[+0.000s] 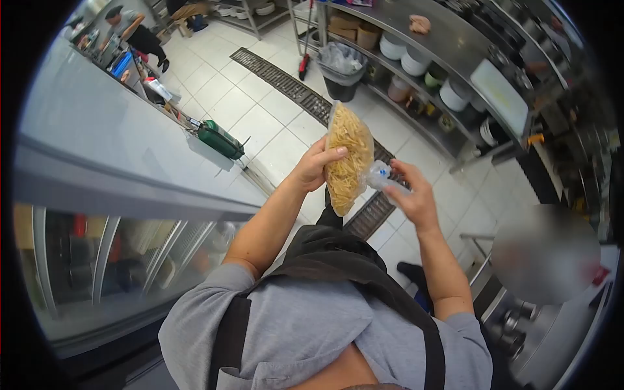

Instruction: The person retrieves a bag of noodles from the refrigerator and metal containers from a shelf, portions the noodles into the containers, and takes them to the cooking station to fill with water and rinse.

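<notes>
A clear plastic bag (349,159) packed with pale yellow strips, like French fries, is held up in front of my body. My left hand (318,162) grips its left side, the thumb lying across the front. Out of the bag's right side comes a gathered, twisted plastic neck (378,174) with a small blue mark on it. My right hand (414,195) is curled around the loose plastic end beyond that neck, thumb below and forefinger above. What its other fingers do is partly hidden.
To the left stands a large fridge (130,149) with glass doors below, and a green cylinder (221,139) beyond it. A lined bin (341,71) is ahead, beside a steel counter (455,45) with shelved containers. Floor grating (279,78) crosses the tiles. A person (136,36) stands far left.
</notes>
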The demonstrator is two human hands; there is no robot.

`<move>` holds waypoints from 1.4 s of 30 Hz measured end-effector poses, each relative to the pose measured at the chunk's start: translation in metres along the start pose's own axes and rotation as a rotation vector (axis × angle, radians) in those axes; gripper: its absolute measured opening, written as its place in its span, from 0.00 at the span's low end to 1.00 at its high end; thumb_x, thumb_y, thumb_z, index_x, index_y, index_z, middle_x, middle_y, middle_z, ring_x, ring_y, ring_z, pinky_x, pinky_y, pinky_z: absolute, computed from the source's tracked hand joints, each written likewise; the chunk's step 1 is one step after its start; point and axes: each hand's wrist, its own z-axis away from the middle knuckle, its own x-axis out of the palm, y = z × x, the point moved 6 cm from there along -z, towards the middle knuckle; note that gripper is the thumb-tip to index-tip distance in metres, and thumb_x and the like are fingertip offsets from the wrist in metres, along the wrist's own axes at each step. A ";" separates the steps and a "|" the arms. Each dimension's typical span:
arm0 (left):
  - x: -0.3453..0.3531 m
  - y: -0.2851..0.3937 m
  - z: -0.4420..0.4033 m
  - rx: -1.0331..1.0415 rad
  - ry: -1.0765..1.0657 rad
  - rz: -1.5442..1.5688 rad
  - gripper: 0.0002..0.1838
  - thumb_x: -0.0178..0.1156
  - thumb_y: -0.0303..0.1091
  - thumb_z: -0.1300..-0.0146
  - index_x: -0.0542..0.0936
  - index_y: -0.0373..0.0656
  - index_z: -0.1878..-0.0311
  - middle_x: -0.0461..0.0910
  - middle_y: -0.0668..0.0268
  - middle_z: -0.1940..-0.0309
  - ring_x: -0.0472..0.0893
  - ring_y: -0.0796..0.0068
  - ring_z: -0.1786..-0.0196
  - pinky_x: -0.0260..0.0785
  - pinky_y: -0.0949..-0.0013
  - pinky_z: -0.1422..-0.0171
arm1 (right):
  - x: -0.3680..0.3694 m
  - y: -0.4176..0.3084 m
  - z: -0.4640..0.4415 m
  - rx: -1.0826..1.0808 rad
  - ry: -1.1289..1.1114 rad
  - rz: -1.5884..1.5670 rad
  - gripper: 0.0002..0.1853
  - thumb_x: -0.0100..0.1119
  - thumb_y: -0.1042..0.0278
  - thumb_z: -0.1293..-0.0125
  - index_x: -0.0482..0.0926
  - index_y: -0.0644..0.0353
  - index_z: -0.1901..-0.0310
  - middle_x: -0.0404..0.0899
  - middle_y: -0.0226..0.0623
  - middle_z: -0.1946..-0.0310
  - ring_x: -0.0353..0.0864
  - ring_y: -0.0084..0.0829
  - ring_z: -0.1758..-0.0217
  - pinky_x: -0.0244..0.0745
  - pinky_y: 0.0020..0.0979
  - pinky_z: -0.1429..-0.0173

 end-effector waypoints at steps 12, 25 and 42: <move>-0.318 0.053 -0.175 -0.478 0.575 -1.141 0.35 0.66 0.49 0.53 0.74 0.39 0.44 0.76 0.53 0.46 0.76 0.57 0.45 0.69 0.64 0.43 | 0.120 0.214 -0.209 0.355 -0.368 0.574 0.19 0.56 0.59 0.43 0.75 0.66 0.55 0.78 0.56 0.60 0.76 0.57 0.55 0.72 0.47 0.52; -0.592 0.132 -0.104 -0.456 1.269 -0.528 0.23 0.60 0.34 0.47 0.73 0.40 0.46 0.79 0.60 0.63 0.80 0.68 0.63 0.76 0.62 0.61 | 0.105 0.442 -0.210 1.024 -0.911 0.920 0.15 0.59 0.59 0.45 0.80 0.59 0.59 0.81 0.48 0.59 0.80 0.47 0.54 0.74 0.43 0.50; -0.716 0.152 -0.085 -0.893 1.502 -0.396 0.13 0.60 0.33 0.46 0.81 0.40 0.57 0.82 0.57 0.67 0.83 0.58 0.70 0.76 0.56 0.74 | 0.535 0.251 -1.010 -0.039 -0.486 0.488 0.13 0.54 0.63 0.42 0.77 0.62 0.60 0.78 0.58 0.64 0.77 0.56 0.56 0.72 0.50 0.53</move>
